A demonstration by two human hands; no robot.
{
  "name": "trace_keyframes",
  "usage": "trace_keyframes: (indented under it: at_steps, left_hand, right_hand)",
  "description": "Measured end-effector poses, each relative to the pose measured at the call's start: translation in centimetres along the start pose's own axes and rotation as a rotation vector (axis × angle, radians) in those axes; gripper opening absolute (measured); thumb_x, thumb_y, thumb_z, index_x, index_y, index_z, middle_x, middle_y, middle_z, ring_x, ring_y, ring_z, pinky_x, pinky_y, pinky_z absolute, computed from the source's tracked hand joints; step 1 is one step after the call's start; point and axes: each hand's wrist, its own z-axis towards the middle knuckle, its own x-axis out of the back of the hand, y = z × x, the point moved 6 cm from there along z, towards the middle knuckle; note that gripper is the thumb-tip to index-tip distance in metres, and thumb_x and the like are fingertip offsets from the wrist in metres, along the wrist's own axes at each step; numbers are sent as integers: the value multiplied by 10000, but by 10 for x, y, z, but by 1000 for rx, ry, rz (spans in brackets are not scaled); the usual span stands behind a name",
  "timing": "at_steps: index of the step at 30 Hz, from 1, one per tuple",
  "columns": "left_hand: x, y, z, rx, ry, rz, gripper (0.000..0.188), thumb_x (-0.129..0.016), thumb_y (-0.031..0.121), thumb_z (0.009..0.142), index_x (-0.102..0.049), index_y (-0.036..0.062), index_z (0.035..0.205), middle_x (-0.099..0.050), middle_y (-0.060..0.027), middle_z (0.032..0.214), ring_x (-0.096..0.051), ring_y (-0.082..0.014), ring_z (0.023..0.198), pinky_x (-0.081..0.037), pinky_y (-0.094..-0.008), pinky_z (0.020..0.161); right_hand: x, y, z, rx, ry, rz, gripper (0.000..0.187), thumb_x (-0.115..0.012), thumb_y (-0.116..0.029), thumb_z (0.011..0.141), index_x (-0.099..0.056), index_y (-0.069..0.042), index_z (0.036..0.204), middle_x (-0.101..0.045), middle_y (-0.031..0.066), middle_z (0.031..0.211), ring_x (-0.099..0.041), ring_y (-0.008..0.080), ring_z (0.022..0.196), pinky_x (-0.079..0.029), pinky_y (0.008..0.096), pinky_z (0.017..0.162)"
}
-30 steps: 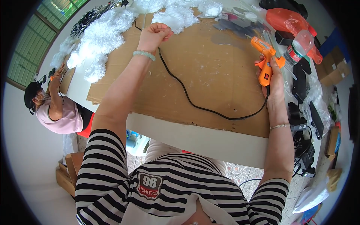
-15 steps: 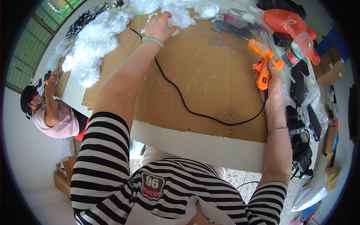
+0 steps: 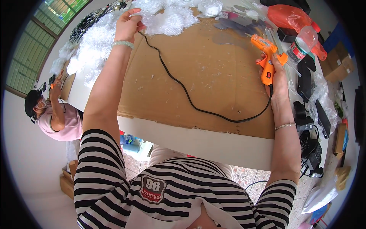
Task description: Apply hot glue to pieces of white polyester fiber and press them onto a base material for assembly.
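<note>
In my right hand (image 3: 277, 74) is an orange hot glue gun (image 3: 268, 63), my fingers wrapped round its handle and its nozzle pointing to the far left. A black cord (image 3: 179, 82) runs from its base across the cardboard sheet (image 3: 198, 68) toward the far left. My left hand (image 3: 128, 26) reaches to the far edge of the cardboard. Its fingertips are closed at the edge of a clear, frilly plastic piece (image 3: 149, 23). More of the same shiny plastic (image 3: 173, 21) lies right beside it, so where one piece ends is hard to make out.
A fluffy heap of clear plastic pieces (image 3: 91, 47) covers the far left. At the right stand a plastic bottle (image 3: 303, 45), a red bag (image 3: 288, 18), clear sticks and black boxes (image 3: 304, 78). A co-worker (image 3: 57, 114) holds something orange at the far left.
My left hand has drawn left from the far middle, and its fingers have closed at a plastic piece. The glue gun in my right hand has hardly moved.
</note>
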Motion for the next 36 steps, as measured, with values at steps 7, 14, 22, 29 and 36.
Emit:
trace_keyframes:
  at_steps: [7, 14, 22, 29, 36]
  left_hand:
    - [-69, 20, -84, 79, -365, 55, 252, -521, -1, 818, -604, 28, 1055, -601, -50, 806, -573, -98, 652, -536, -256, 590]
    - [-161, 33, -154, 180, -888, 69, 276, -533, 162, 912, -558, 67, 1170, -619, -36, 923, -601, -96, 706, -528, -250, 696]
    - [-110, -5, -109, -195, -696, 634, 294, -600, 186, 876, -584, 78, 1149, -620, -33, 980, -604, -120, 805, -494, -253, 708]
    - [-118, -2, -140, -492, -786, 906, 162, -618, 132, 842, -628, 57, 985, -636, -63, 914, -584, -156, 756, -480, -311, 705]
    - [-118, -19, -120, -147, -770, 565, 127, -606, 114, 820, -635, 17, 898, -649, -76, 794, -586, -156, 705, -480, -284, 656]
  right_hand:
    - [3, 3, 0, -3, 7, -13, 353, -451, -270, 957, -477, -1, 1184, -606, 58, 969, -621, 141, 818, -481, 226, 608]
    - [6, 7, 8, 4, 36, -32, 297, -479, -286, 944, -587, -34, 1058, -646, 47, 873, -556, 87, 714, -415, 208, 597]
    - [2, 1, 4, 0, 2, -82, 318, -423, -266, 971, -497, -20, 1157, -620, 56, 965, -623, 133, 834, -477, 237, 613]
    - [-10, -8, -8, 31, -54, -51, 348, -424, -276, 967, -491, -15, 1187, -622, 66, 988, -612, 141, 826, -478, 247, 627]
    - [-69, -2, -43, -57, -273, 77, 361, -428, -302, 958, -504, -10, 1157, -588, 74, 1033, -591, 166, 853, -500, 345, 828]
